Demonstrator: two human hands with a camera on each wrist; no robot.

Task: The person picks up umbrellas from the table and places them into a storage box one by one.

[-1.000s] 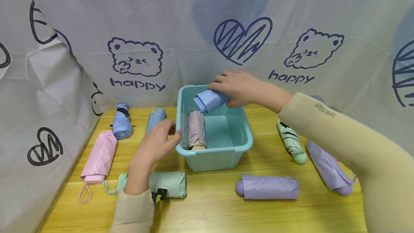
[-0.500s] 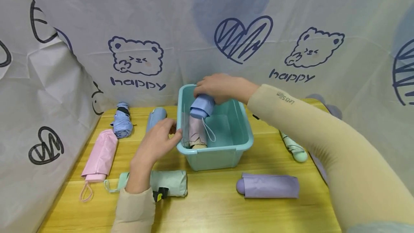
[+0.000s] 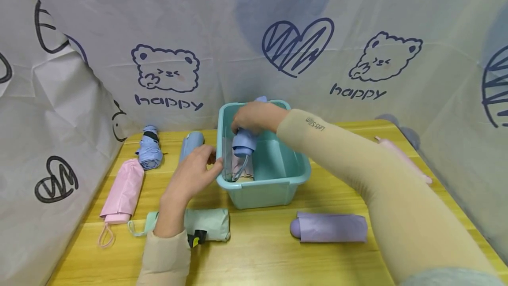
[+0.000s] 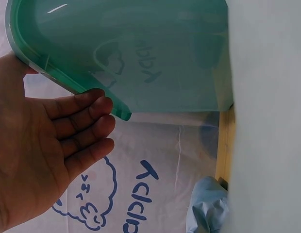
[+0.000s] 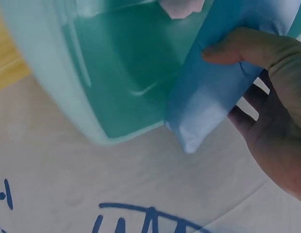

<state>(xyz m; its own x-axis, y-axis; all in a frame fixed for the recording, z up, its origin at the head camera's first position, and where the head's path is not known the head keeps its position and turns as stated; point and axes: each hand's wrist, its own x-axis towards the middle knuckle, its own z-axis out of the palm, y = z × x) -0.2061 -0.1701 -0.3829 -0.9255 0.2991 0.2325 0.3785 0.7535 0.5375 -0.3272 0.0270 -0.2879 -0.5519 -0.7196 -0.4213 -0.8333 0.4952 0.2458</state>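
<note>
My right hand grips a blue folded umbrella inside the teal bin. Its handle end and wrist loop point toward me, and in the right wrist view the thumb lies across the blue umbrella. Under it, a pale pink-mauve folded umbrella lies along the bin's left wall, partly hidden. My left hand rests at the bin's left rim; in the left wrist view its relaxed fingers touch the rim from outside. Beyond this hand lies another blue umbrella.
Folded umbrellas lie around the bin: blue and pink at left, mint green under my left wrist, purple at front right, pale pink beyond my right arm. A printed cloth hangs behind.
My right hand has moved left and down into the bin with the blue umbrella, turning it so its handle end faces me. My left hand has stayed at the rim.
</note>
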